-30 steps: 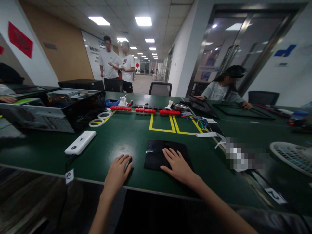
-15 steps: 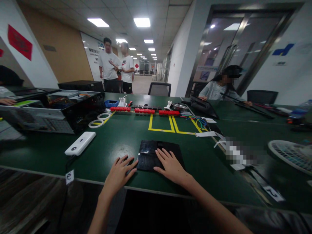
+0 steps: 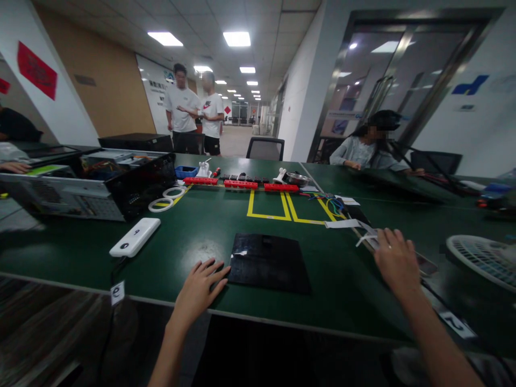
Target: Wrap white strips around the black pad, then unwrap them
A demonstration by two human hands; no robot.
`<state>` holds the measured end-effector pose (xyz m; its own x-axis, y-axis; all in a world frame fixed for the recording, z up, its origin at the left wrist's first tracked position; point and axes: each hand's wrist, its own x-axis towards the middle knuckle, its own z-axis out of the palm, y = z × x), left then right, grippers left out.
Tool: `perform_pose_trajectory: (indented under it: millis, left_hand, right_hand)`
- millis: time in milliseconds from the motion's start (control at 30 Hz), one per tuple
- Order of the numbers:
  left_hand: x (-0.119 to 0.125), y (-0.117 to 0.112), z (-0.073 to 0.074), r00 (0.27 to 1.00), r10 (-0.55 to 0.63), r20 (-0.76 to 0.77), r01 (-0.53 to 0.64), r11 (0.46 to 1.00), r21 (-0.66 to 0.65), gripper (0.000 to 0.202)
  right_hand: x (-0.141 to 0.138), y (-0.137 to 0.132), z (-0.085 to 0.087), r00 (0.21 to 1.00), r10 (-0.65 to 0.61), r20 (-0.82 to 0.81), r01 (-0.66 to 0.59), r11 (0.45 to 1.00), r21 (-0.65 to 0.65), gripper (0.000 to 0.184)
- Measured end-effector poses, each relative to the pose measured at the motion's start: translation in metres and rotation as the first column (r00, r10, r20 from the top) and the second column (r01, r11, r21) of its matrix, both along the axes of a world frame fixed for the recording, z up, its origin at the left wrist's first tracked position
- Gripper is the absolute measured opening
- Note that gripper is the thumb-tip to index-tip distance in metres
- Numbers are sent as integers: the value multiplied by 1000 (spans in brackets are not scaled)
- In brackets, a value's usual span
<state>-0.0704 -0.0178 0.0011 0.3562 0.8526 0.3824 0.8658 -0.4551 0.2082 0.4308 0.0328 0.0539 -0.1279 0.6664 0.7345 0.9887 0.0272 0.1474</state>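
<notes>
A flat black panel [image 3: 268,264] with a small raised bump near its far edge and a pale scuff on its left side lies on the green table. My left hand [image 3: 203,285] rests flat by the panel's left edge, fingers spread, the fingertips at or very near that edge. Farther right, my right hand [image 3: 397,263] reaches over a flat, phone-like thing [image 3: 427,264], part of which shows beside the hand. Its fingers are stretched out and lie close together. What is under the palm is hidden. A white strip [image 3: 366,238] lies just left of those fingers.
An opened computer case [image 3: 137,185] stands at the left, near a white power bank [image 3: 135,237] and white rings [image 3: 160,205]. Red bins [image 3: 241,184] line up behind yellow tape [image 3: 269,217]. A white fan grille [image 3: 481,260] is at right. A co-worker [image 3: 368,145] handles a dark panel across the table.
My right hand has left the black panel and moved right to the phone-like thing. My left hand and the black panel have stayed in place. The co-worker's dark panel has tilted down.
</notes>
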Motion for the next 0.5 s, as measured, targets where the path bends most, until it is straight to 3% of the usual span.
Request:
perform_pose_trajectory:
  millis: [100, 233, 367, 500]
  left_hand:
    - [1, 0, 0, 1000, 6, 30, -6, 1000, 5, 32]
    - [2, 0, 1, 998, 23, 65, -23, 1000, 3, 30]
    - [2, -1, 3, 996, 33, 79, -33, 999, 0, 29]
    - [2, 0, 2, 995, 43, 85, -43, 999, -8, 29]
  right_hand:
    - [32, -6, -13, 994, -1, 109, -1, 1000, 19, 42]
    - [45, -9, -20, 961, -59, 272, 50, 998, 39, 42]
    - [39, -9, -6, 965, -85, 247, 76, 996, 43, 39]
    - [15, -8, 15, 986, -78, 149, 60, 991, 122, 36]
